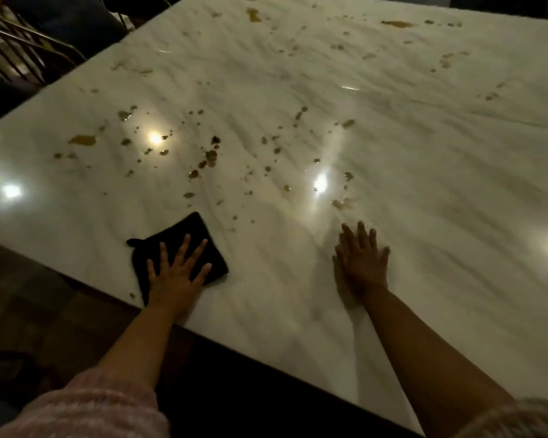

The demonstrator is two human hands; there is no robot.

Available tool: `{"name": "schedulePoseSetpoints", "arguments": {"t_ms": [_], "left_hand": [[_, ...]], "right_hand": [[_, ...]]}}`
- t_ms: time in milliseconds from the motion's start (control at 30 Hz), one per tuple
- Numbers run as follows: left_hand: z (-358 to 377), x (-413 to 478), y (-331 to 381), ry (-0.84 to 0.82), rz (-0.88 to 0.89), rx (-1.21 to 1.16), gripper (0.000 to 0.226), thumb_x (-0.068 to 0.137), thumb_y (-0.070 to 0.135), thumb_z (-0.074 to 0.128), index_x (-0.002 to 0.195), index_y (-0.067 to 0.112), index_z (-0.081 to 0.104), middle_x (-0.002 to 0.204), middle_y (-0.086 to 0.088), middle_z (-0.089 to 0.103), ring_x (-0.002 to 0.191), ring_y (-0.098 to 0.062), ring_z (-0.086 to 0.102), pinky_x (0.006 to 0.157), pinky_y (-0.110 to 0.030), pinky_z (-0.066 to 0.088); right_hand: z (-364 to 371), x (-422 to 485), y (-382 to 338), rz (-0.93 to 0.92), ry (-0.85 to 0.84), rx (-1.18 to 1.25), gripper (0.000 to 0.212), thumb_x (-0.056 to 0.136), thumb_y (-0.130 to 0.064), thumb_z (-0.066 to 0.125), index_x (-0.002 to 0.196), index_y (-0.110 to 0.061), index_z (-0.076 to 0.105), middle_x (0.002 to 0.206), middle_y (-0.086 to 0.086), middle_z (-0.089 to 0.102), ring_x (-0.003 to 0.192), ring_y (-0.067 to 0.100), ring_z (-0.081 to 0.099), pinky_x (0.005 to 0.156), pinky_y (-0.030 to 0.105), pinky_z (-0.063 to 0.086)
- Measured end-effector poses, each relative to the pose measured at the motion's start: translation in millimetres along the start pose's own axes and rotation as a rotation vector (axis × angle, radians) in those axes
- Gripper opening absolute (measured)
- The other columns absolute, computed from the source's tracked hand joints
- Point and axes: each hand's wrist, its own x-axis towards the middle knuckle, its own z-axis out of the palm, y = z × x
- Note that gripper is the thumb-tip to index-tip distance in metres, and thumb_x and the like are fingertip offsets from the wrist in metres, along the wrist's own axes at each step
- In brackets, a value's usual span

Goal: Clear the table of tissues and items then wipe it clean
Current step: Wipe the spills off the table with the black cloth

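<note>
A white marble table (408,159) fills the view, glossy with light reflections. Brown spills and droplets (211,156) are scattered over its middle, left and far parts. A black square cloth (187,230) lies flat near the front edge. My left hand (176,273) presses on the cloth with fingers spread and straight. My right hand (363,259) rests flat on the bare marble to the right of the cloth, fingers straight, holding nothing.
Dark chairs with metal frames (29,49) stand beyond the table's far left edge. The table's front edge (266,352) runs diagonally below my hands, with dark floor under it. More brown stains (396,24) sit at the far side.
</note>
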Motion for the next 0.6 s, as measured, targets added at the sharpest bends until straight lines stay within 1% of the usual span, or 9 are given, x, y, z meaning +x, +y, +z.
{"name": "schedulePoseSetpoints", "arguments": {"t_ms": [67,200,267,333,400,433,500,533,600], "left_hand": [[-22.4,30.8,-43.6,0.004,-0.163,-0.026,0.059,0.093,0.062,0.020,0.143,0.048,-0.008,0.156,0.012,-0.016,0.143,-0.031,-0.017,0.113,-0.056,-0.009],[-40.1,100.9,-36.0,0.024,-0.364,-0.063,0.057,0.096,0.056,0.016,0.147,0.043,-0.006,0.157,0.002,-0.017,0.140,-0.043,-0.016,0.110,-0.063,-0.008],[-33.3,111.8,8.2,0.012,-0.216,-0.043,0.057,0.096,0.054,0.018,0.147,0.041,-0.004,0.157,0.000,-0.016,0.139,-0.046,-0.015,0.109,-0.065,-0.007],[-13.6,89.5,58.2,0.023,0.120,0.004,0.056,0.096,0.053,0.024,0.147,0.042,0.003,0.157,0.002,-0.009,0.140,-0.048,-0.009,0.107,-0.067,-0.002],[6.2,46.3,84.9,0.052,0.509,0.071,0.056,0.091,0.056,0.029,0.145,0.043,0.020,0.155,0.001,0.019,0.137,-0.051,0.012,0.104,-0.071,0.015],[10.6,27.3,84.8,0.003,0.628,0.104,0.059,0.088,0.058,0.029,0.144,0.044,0.021,0.151,0.002,0.032,0.134,-0.049,0.022,0.106,-0.067,0.021],[11.6,28.7,57.7,0.021,0.725,0.128,0.064,0.086,0.061,0.029,0.144,0.049,0.007,0.149,0.007,0.036,0.133,-0.044,0.029,0.109,-0.057,0.018],[9.9,43.8,36.8,0.081,0.705,0.126,0.065,0.084,0.062,0.029,0.143,0.052,0.001,0.149,0.010,0.032,0.134,-0.044,0.028,0.110,-0.055,0.017],[-3.0,79.4,-10.4,0.199,0.475,0.045,0.065,0.081,0.066,0.022,0.140,0.055,-0.003,0.151,0.013,0.012,0.141,-0.044,0.013,0.111,-0.059,0.009]], "right_hand": [[9.2,5.4,-10.1,0.046,0.059,-0.053,0.056,0.095,-0.053,0.011,0.149,-0.038,0.002,0.158,-0.004,-0.009,0.145,0.018,-0.012,0.113,0.052,-0.010],[9.9,2.8,-10.3,0.070,0.088,-0.048,0.063,0.089,-0.056,0.007,0.149,-0.038,0.006,0.158,-0.007,-0.005,0.145,0.013,-0.009,0.114,0.048,-0.010],[10.1,4.7,-10.5,0.083,0.102,-0.063,0.063,0.089,-0.056,0.008,0.149,-0.038,0.007,0.159,-0.008,-0.003,0.145,0.012,-0.008,0.116,0.048,-0.008],[10.3,5.1,-11.1,0.095,0.117,-0.068,0.062,0.090,-0.057,0.010,0.149,-0.039,0.008,0.159,-0.008,-0.001,0.145,0.011,-0.007,0.116,0.047,-0.007],[12.3,3.6,-12.6,0.102,0.122,-0.070,0.061,0.090,-0.056,0.011,0.148,-0.039,0.007,0.159,-0.009,0.000,0.145,0.010,-0.006,0.116,0.047,-0.006],[13.0,3.6,-12.5,0.105,0.122,-0.072,0.060,0.090,-0.056,0.011,0.148,-0.040,0.007,0.159,-0.009,0.000,0.145,0.010,-0.006,0.116,0.046,-0.006],[13.1,4.8,-12.2,0.116,0.120,-0.075,0.060,0.090,-0.055,0.012,0.148,-0.040,0.008,0.159,-0.010,0.000,0.145,0.010,-0.006,0.116,0.046,-0.007],[13.4,5.2,-12.5,0.120,0.119,-0.079,0.060,0.090,-0.055,0.013,0.148,-0.040,0.008,0.159,-0.010,0.000,0.145,0.010,-0.006,0.116,0.045,-0.007],[14.2,4.4,-12.9,0.122,0.119,-0.092,0.061,0.090,-0.055,0.013,0.148,-0.039,0.009,0.159,-0.010,0.000,0.145,0.010,-0.005,0.116,0.045,-0.007]]}}
